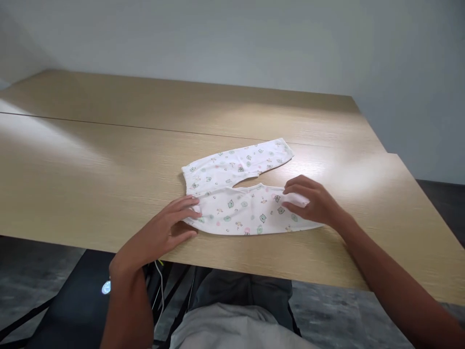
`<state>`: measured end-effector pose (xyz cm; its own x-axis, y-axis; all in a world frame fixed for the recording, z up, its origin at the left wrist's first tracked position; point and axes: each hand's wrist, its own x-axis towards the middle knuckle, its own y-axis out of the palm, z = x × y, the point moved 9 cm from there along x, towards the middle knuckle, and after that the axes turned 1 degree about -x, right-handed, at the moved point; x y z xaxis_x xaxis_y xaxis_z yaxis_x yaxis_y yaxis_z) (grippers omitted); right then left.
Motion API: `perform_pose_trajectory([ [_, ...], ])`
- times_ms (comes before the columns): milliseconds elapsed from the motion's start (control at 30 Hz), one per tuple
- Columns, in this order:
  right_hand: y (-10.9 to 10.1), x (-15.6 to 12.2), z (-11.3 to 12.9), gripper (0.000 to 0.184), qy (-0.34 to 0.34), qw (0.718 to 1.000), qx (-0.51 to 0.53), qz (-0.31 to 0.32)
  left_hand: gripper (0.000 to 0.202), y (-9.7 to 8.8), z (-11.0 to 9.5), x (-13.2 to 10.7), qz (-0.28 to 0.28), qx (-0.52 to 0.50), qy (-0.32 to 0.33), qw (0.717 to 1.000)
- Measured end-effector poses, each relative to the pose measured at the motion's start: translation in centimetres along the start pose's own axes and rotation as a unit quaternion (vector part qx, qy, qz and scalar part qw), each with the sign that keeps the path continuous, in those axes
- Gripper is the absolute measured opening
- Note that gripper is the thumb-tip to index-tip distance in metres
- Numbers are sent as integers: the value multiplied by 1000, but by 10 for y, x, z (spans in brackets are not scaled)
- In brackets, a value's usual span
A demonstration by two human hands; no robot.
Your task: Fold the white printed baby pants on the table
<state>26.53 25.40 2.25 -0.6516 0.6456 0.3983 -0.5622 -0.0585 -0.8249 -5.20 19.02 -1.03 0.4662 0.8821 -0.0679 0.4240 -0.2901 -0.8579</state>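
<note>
So the person has a tiny pair of baby pants point(238, 191) spread flat on the wooden table point(90, 160), a bit right of centre and close to the near edge. White knit with little animal prints, waist end pointing left, the two legs running off to the right, one leg lying farther back and the other nearer.

The left hand point(160, 235) sits at the waist end, fingers stretched out and loose, just the tips resting on the cloth, not gripping anything. The right hand point(312, 201) is on the cuff of the near leg, fingers curled down onto the fabric; looks like it's pinching the hem, but whether there's cloth actually caught between thumb and fingers is hard to tell from this angle.

Handling-wise this looks like featherweight, floppy cotton. No stiffness at all, so it'll likely sag and bunch wherever it isn't supported, and slide easily on that smooth tabletop. The best holds are probably the waistband corners and the leg cuffs, where the seams give a firmer edge.
</note>
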Motion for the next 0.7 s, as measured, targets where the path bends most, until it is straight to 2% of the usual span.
perform_pose_trajectory([
  [67,20,2,14,20,-26,999,-5,48,38,-1,-12,0,-33,4,-7,999],
  [167,41,2,27,22,-45,994,-14,103,38,-3,-31,15,-86,34,0,996],
  [233,43,2,30,24,-48,991,-12,121,40,9,-44,31,-64,54,34,996],
  [300,40,-2,30,29,-45,990,-15,131,62,27,-50,43,-12,82,67,994],
  [367,35,-10,27,37,-35,989,-16,139,77,39,-48,44,12,120,75,990],
  [433,31,-25,22,52,-22,988,-23,150,77,41,-43,34,-2,153,80,985],
  [533,25,-56,22,73,-9,983,-67,169,70,35,-40,7,-39,182,95,978],
  [600,23,-78,30,79,-10,978,-99,183,71,33,-41,-14,-45,190,107,975],
  [700,26,-110,55,87,-15,968,-130,212,79,40,-46,-43,-25,197,132,971],
])
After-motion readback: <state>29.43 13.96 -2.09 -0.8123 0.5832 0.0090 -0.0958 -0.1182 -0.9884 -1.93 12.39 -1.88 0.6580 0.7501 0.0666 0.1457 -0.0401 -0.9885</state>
